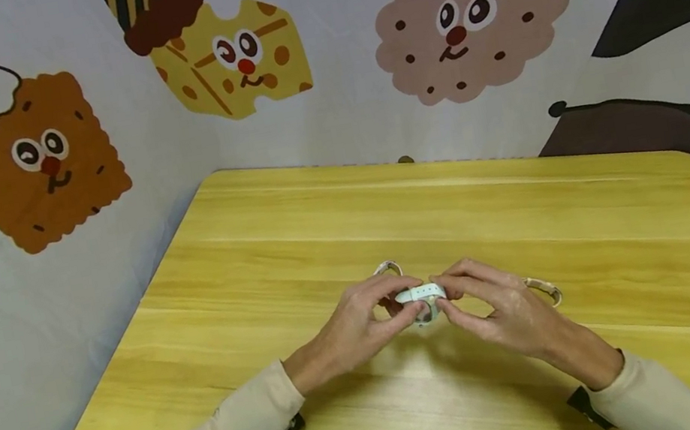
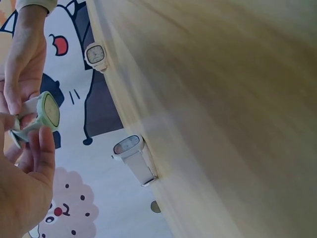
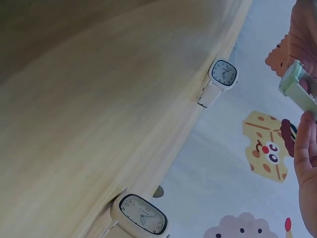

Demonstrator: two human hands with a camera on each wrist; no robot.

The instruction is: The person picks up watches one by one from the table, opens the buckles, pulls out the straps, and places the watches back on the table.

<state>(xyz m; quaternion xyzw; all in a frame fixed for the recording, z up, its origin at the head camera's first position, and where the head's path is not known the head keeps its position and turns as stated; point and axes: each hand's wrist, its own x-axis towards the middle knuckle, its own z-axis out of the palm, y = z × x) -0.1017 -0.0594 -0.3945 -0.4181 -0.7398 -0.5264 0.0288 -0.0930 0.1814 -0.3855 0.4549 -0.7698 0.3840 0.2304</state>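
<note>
A pale green wristwatch (image 1: 428, 291) is held between both hands above the table, its strap bent round into a loop with the holes facing up. My left hand (image 1: 362, 315) pinches the strap and case from the left, thumb below and fingers above. From the other side my right hand (image 1: 504, 306) pinches the strap's end between thumb and fingers. In the left wrist view the green watch's case (image 2: 51, 111) faces the table side. The right wrist view shows the strap (image 3: 301, 97) over the right fingertips. Fingers partly hide the watch face in the head view.
On the wooden table (image 1: 243, 262), a white watch (image 1: 388, 267) stands just beyond the left hand. A beige watch (image 1: 546, 290) lies to the right, partly behind the right hand. A cloth with cartoon prints (image 1: 349, 115) hangs along the table's back and left edges.
</note>
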